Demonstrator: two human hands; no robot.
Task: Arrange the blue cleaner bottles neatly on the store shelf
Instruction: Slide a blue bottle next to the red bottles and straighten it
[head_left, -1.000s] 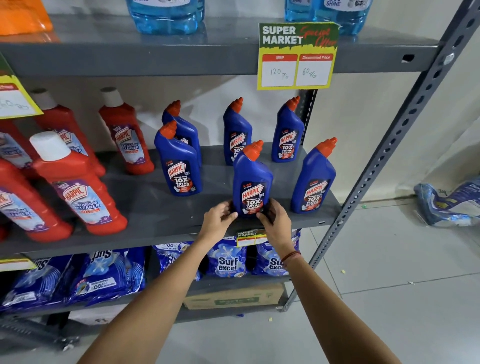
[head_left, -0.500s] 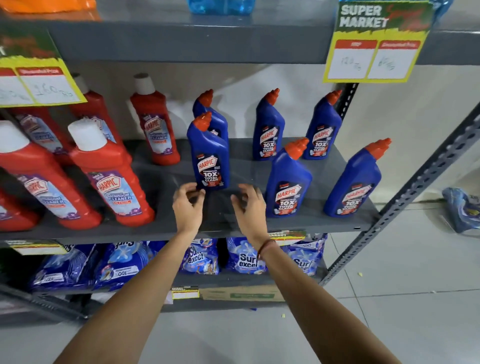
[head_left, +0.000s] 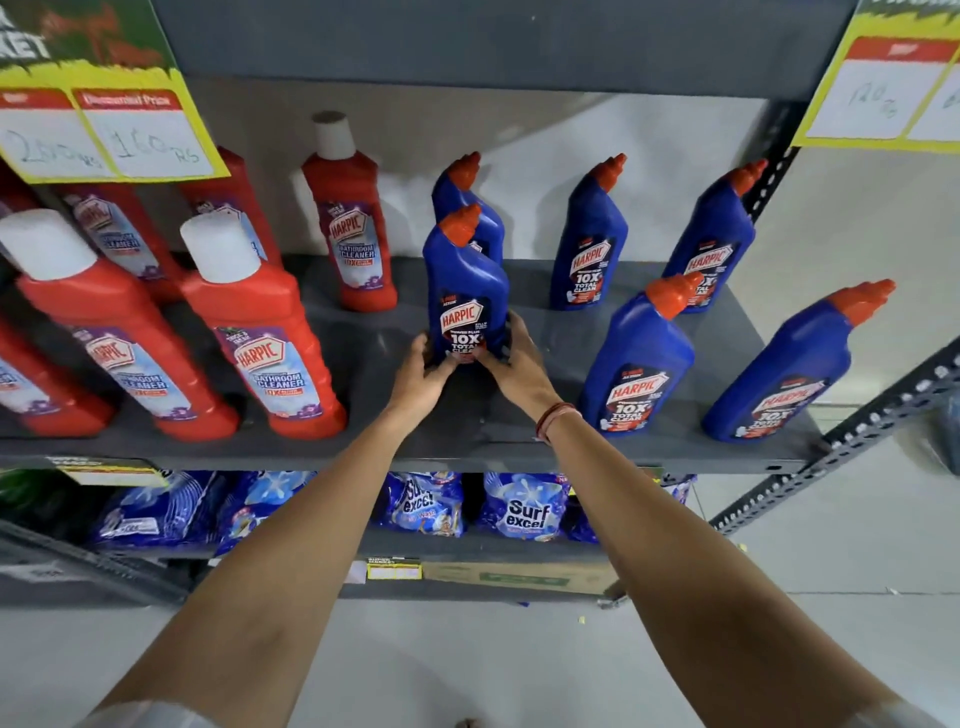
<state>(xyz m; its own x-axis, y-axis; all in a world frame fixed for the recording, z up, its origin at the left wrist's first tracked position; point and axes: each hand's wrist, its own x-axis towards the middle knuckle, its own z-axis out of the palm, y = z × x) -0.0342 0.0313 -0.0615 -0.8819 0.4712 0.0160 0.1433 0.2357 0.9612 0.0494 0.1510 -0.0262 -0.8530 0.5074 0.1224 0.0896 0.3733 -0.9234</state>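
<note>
Gripping the base of a blue plastic cleaner bottle with an orange angled cap (head_left: 466, 291), I have my left hand (head_left: 422, 375) closed on its lower left side and my right hand (head_left: 511, 364) closed on its lower right, thumbs meeting across the label. It stands upright just above the centre of the frame, on the grey metal shelf (head_left: 483, 441), directly in front of a second blue bottle (head_left: 470, 205) that it half hides.

I judge this to be the straightening step for the left column of blue bottles. Next, as I read it, comes sliding this one so it lines up with the two front blue bottles (head_left: 638, 364) at centre right and right, label facing out, without tipping the one behind.

The shelf surface is flat, dull and bare between items. Two more blue bottles (head_left: 589, 249) stand at the back, right of centre. Red plastic cleaner bottles with white caps (head_left: 260, 338) fill the left half. Yellow paper price cards (head_left: 104, 130) hang from the shelf above at upper left and upper right. Blue detergent packets (head_left: 519, 509) lie on the lower shelf, above a pale tiled floor (head_left: 831, 597).
</note>
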